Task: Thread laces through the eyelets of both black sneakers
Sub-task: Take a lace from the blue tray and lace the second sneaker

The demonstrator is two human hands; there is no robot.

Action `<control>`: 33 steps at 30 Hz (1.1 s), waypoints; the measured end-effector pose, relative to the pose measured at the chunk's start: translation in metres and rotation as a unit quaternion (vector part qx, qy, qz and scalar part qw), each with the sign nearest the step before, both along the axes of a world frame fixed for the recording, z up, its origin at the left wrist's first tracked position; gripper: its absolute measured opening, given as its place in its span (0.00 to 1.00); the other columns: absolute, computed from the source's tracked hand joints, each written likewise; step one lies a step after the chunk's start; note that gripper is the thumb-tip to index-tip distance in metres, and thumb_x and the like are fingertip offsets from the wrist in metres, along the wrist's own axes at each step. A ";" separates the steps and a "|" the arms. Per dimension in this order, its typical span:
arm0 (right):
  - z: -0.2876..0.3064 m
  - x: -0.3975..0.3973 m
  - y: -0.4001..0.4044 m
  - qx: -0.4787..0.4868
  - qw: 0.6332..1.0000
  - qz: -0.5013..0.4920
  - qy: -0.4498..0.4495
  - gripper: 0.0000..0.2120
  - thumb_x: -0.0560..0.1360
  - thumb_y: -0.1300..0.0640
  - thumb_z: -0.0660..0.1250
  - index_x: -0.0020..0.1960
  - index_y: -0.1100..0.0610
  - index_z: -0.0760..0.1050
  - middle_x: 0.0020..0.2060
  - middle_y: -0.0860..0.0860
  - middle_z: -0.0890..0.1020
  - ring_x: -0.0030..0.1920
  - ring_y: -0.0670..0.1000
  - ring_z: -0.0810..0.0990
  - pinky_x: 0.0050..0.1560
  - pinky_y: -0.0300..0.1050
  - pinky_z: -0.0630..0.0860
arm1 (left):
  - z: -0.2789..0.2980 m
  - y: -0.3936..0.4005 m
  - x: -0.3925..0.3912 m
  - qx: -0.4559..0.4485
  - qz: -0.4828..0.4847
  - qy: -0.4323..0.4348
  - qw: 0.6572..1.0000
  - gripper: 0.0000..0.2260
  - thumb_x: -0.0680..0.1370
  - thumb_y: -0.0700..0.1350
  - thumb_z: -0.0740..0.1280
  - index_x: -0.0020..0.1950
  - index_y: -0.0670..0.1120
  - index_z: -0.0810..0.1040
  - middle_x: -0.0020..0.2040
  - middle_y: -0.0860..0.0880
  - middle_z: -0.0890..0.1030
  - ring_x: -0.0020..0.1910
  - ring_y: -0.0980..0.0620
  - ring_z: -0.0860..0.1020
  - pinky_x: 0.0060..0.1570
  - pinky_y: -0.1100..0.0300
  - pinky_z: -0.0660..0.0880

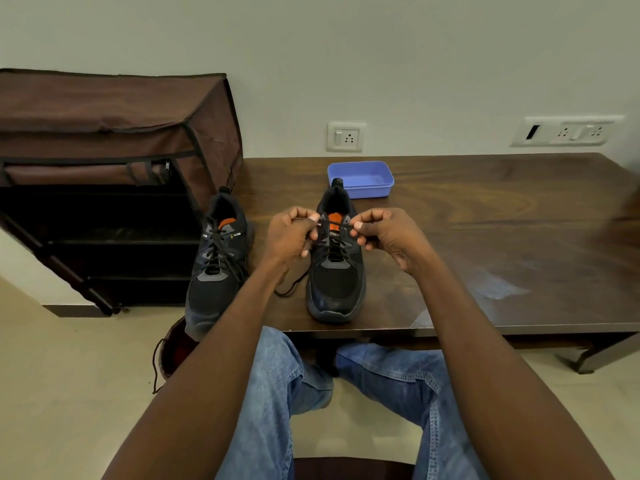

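Both hands over right sneaker [335,271] on table [485,216]. Left hand [291,233] and right hand [377,233] each pinch lace [334,224], stretched taut across top eyelets — likely evening tension. Left sneaker [216,265] alongside, laced, at table edge.

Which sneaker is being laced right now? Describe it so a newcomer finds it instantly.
On the dark wooden table, find the blue plastic tub near the wall. The sneaker being laced stands just in front of it. Unlike the other sneaker at the table's left edge, both hands pinch its lace.
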State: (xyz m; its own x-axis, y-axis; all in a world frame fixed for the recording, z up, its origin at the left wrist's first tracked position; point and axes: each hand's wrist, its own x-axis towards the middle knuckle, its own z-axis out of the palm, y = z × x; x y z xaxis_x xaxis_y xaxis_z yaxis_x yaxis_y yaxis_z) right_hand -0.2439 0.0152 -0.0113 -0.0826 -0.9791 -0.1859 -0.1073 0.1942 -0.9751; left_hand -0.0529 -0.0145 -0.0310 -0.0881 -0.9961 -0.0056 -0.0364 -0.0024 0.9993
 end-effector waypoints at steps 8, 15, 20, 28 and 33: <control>-0.008 0.005 -0.005 0.042 0.994 0.001 0.099 0.10 0.79 0.71 0.61 0.46 0.63 0.80 0.37 0.56 0.81 0.33 0.46 0.79 0.36 0.37 0.78 | -0.014 0.002 0.004 -0.009 0.108 -0.346 0.932 0.06 0.77 0.42 0.65 0.43 0.50 0.80 0.42 0.52 0.82 0.43 0.52 0.79 0.44 0.55 0.74; -0.009 0.009 -0.003 0.024 0.998 -0.008 0.057 0.09 0.77 0.66 0.70 0.56 0.63 0.75 0.39 0.58 0.86 0.27 0.49 0.80 0.27 0.39 0.76 | -0.011 0.005 -0.005 -0.067 -0.080 -0.157 0.982 0.10 0.77 0.41 0.72 0.57 0.48 0.83 0.52 0.50 0.85 0.52 0.55 0.82 0.56 0.57 0.79; -0.012 0.009 -0.005 0.028 0.996 -0.002 0.084 0.12 0.75 0.61 0.73 0.56 0.62 0.76 0.39 0.57 0.86 0.26 0.48 0.79 0.24 0.38 0.73 | -0.021 0.001 -0.010 -0.066 -0.117 -0.158 0.978 0.09 0.77 0.43 0.72 0.56 0.46 0.85 0.51 0.49 0.86 0.53 0.52 0.83 0.59 0.48 0.79; -0.014 0.012 -0.011 0.036 0.997 0.005 0.067 0.09 0.80 0.58 0.68 0.55 0.63 0.78 0.40 0.54 0.87 0.26 0.47 0.77 0.27 0.39 0.72 | -0.019 0.003 -0.021 -0.147 -0.024 -0.215 0.965 0.03 0.78 0.40 0.70 0.49 0.44 0.85 0.41 0.56 0.79 0.43 0.66 0.78 0.45 0.69 0.75; -0.021 0.010 -0.020 0.049 0.993 -0.059 0.085 0.07 0.82 0.56 0.64 0.49 0.59 0.76 0.43 0.57 0.85 0.27 0.48 0.77 0.26 0.39 0.71 | -0.030 -0.011 -0.027 -0.225 0.065 -0.387 0.892 0.08 0.77 0.41 0.71 0.54 0.43 0.86 0.57 0.46 0.75 0.59 0.48 0.70 0.59 0.58 0.68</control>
State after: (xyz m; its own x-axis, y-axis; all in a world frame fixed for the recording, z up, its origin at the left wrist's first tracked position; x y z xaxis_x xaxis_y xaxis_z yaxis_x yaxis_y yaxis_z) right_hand -0.2334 -0.0052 -0.0328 -0.2347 -0.9387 -0.2525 -0.2396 0.3076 -0.9208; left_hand -0.0801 -0.0258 -0.0606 -0.1137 -0.9146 0.3881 -0.7441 0.3373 0.5767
